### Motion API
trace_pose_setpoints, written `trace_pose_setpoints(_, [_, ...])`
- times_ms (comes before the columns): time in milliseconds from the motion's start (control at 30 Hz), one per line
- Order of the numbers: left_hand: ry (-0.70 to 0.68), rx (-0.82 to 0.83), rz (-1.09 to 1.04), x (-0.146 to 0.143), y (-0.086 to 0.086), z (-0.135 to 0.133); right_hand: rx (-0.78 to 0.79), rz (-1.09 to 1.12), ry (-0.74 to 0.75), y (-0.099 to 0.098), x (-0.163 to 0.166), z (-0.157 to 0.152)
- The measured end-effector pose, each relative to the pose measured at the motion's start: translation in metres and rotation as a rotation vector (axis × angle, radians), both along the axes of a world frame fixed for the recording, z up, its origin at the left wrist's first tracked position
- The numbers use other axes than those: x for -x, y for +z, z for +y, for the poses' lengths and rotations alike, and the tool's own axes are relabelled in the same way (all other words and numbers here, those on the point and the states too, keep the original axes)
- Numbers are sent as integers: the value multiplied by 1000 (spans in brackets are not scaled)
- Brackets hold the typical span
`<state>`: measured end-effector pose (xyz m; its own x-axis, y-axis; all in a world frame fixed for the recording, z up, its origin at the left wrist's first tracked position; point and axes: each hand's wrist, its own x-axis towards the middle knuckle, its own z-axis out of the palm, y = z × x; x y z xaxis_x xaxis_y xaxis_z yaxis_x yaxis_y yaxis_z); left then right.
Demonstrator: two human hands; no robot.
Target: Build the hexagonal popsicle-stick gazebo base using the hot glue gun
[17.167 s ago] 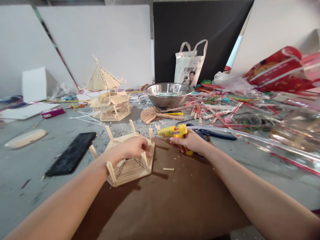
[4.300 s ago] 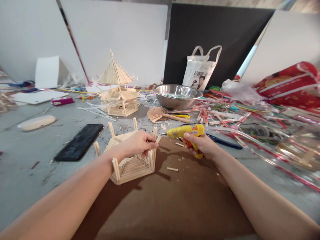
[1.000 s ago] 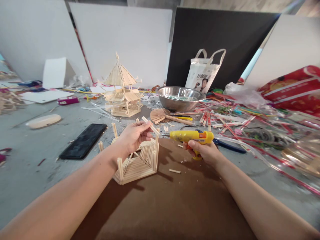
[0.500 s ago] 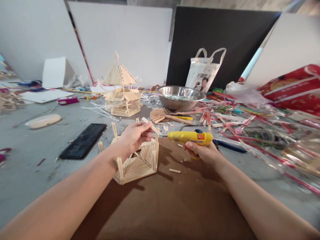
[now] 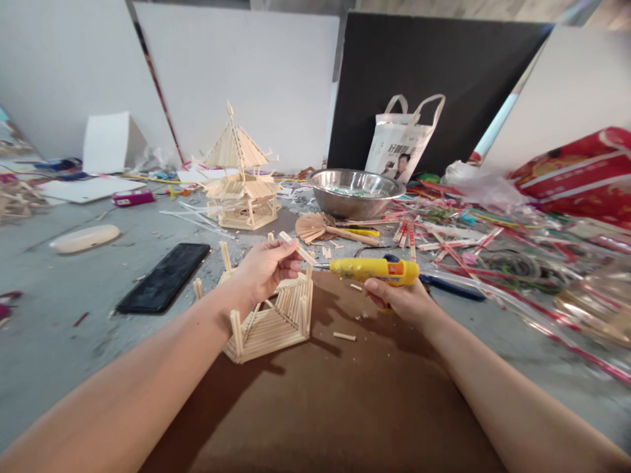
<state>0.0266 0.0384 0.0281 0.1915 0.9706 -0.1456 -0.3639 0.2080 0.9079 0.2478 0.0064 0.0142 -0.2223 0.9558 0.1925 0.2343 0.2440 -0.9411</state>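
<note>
My left hand (image 5: 276,266) pinches a short pale wooden stick (image 5: 300,251) above a low many-sided frame of sticks (image 5: 271,338) with short upright posts at its corners. My left hand and forearm hide part of that frame. A yellow hot glue gun (image 5: 374,270) is in my right hand (image 5: 397,299), its nozzle pointing left, close to the lower end of the stick and to the top of a post; whether it touches them I cannot tell. A loose stick piece (image 5: 344,336) lies on the brown board (image 5: 345,407) beside the frame.
Behind stands a pagoda model of sticks (image 5: 241,177). Around it are a steel bowl (image 5: 357,194), a round fan-like wooden piece (image 5: 311,228) and a white bag (image 5: 399,144). A black phone (image 5: 165,278) lies at left; red-and-white strips (image 5: 448,253) litter the right.
</note>
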Motion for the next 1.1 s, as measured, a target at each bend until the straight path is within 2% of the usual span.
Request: trace_pose_setpoints(1100, [-12,-2,0,2,0,1,14,7,-16,2,-3,1])
